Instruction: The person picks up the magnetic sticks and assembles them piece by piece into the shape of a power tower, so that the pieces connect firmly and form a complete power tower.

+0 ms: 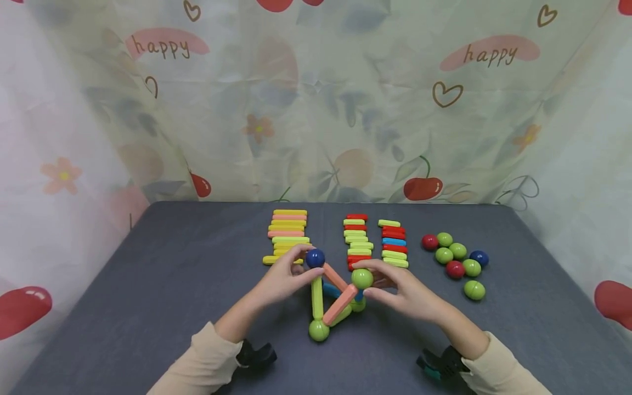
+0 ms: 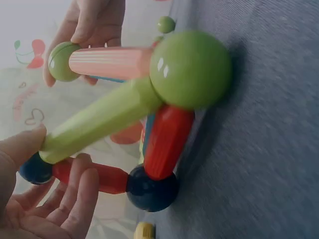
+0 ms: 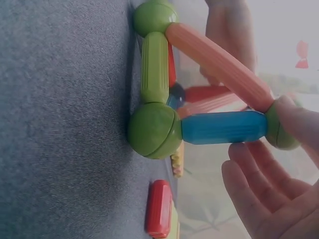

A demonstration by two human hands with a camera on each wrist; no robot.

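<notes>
A frame of coloured rods joined by balls stands on the dark grey table [image 1: 148,312]. My left hand [image 1: 282,274] pinches the dark blue ball [image 1: 315,258] at its upper left corner. With my right hand [image 1: 406,291] I grip the green ball [image 1: 362,278] at the upper right. From the front green ball [image 1: 319,330], a yellow-green rod [image 1: 317,299] rises to the blue ball and a pink rod [image 1: 340,304] slants to the held green one. The left wrist view shows red rods [image 2: 169,142] meeting a lower blue ball [image 2: 152,188]. A blue rod [image 3: 224,127] drops from the right-hand ball to another green ball [image 3: 154,130].
Behind the frame lies a column of yellow and pink rods [image 1: 289,225]. Two more columns, of red and yellow-green rods [image 1: 355,237] and red, blue and yellow-green rods [image 1: 394,241], lie right of it. Loose green balls [image 1: 457,251], red balls [image 1: 455,269] and a blue ball [image 1: 479,258] sit farther right.
</notes>
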